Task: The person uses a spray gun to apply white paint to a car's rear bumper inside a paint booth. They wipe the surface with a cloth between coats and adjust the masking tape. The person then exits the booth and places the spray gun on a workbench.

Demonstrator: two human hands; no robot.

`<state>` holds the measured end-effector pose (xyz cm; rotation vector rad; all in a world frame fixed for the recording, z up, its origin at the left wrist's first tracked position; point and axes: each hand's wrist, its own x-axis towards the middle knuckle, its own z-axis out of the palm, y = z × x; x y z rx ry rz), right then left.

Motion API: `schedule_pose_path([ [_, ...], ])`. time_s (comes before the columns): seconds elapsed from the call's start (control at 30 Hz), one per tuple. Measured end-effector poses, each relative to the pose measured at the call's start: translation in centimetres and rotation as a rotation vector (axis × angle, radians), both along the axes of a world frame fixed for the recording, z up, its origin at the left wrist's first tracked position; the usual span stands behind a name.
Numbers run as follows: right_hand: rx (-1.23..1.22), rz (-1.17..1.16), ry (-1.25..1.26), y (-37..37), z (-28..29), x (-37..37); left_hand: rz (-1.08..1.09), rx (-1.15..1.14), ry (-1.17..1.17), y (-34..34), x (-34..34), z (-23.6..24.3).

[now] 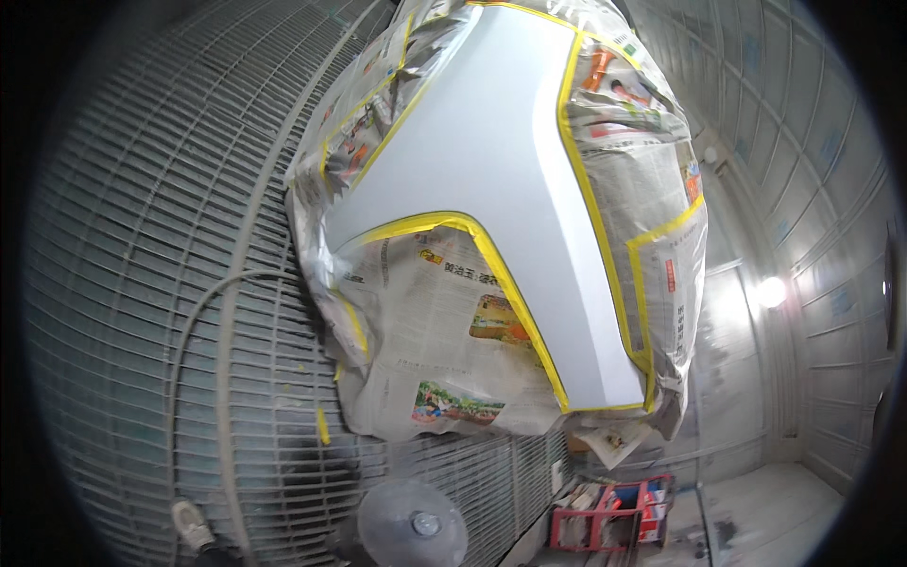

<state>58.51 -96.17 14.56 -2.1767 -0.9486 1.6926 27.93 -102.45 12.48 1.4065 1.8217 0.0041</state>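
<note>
A pale grey-white vehicle panel (586,283), bordered by yellow masking tape (518,319), fills the middle of the head view. Newspaper sheets (444,331) cover the surfaces around it. Low at the bottom edge, close to the camera, is a translucent round cup (397,529) with a small cap on top, probably part of a spray gun; whatever holds it is hidden. Neither my left hand nor my right hand shows.
A slatted metal grating floor (142,236) with a looping hose (187,317) lies at left, where a shoe (192,524) shows. A red metal rack (595,529) holding items sits at the bottom right. Sheet-covered walls (794,170) and a bright lamp (770,292) are at right.
</note>
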Motion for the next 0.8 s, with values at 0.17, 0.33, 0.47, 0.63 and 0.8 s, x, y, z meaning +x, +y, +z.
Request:
schedule_pose_path([
  [0.17,0.313,0.093,-0.307,-10.3,0.4,7.9,0.112,-0.118,-0.072,-5.2,3.6,-3.6],
  [0.33,-0.055,-0.256,-0.339,-2.2,22.5,4.8,0.095,-0.160,-0.069,-3.7,0.8,10.3],
  [0.47,0.629,-0.485,0.100,-3.9,33.9,6.5,-0.039,-0.203,0.033,-4.9,0.6,14.5],
  [0.63,0.863,-0.658,0.069,-7.7,41.4,14.6,0.003,-0.166,0.107,-9.2,1.0,17.7],
  [0.8,1.025,-0.982,-0.027,-13.3,48.1,26.4,-0.011,-0.110,0.044,-10.3,8.7,26.0],
])
